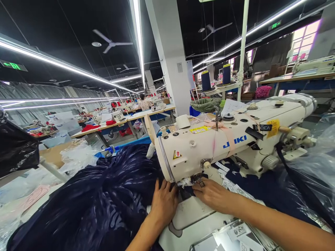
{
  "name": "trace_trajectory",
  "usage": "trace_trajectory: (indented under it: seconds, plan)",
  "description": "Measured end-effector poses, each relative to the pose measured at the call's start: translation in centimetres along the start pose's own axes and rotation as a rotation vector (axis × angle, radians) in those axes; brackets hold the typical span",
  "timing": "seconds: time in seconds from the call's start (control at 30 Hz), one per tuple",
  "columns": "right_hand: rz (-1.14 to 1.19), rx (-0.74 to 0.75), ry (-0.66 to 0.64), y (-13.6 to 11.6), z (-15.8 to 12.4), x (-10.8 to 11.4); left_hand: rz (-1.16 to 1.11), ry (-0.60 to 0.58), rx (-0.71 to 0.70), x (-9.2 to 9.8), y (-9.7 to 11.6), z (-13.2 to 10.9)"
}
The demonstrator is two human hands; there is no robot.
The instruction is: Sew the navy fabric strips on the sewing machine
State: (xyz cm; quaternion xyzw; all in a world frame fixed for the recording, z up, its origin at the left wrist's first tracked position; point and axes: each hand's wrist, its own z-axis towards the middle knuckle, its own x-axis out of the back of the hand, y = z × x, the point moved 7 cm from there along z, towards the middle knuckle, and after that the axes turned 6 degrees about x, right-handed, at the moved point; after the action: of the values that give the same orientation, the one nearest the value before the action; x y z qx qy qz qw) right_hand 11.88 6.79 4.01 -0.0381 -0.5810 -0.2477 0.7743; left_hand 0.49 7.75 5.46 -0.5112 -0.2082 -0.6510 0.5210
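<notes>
A white sewing machine (188, 150) stands before me, its needle area partly hidden by the machine head. Dark navy fabric (104, 195) is heaped on the left and runs in under the head. Flat on this fabric, just left of the needle area, lies my left hand (164, 200) with its fingers stretched out. On the other side, my right hand (213, 196) has its fingers pressed together at the edge of the navy fabric; its fingertips are partly hidden. The pale machine bed (192, 211) shows between the two hands.
White printed labels (235, 188) lie right of my right hand, and more sit under a clear cover (222, 238) in front. Navy thread cones (205, 81) stand behind the machine. Clear plastic (311, 170) lies at right; a black bag (18, 146) hangs at left.
</notes>
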Motion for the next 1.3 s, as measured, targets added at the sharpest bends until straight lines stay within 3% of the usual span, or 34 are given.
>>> trace_trajectory:
  seconds: [0.47, 0.9, 1.3]
  plan:
    - [0.014, -0.016, -0.073, -1.7, 0.8, 0.6, -0.022, -0.121, 0.002, -0.5, -0.1, 0.3]
    - [0.008, -0.027, -0.032, -1.7, 1.1, -0.3, -0.027, -0.129, 0.009, -0.1, 0.0, 0.4]
    - [-0.052, -0.067, 0.017, -2.3, 1.4, -1.2, -0.062, -0.172, 0.031, -0.9, -0.5, 1.1]
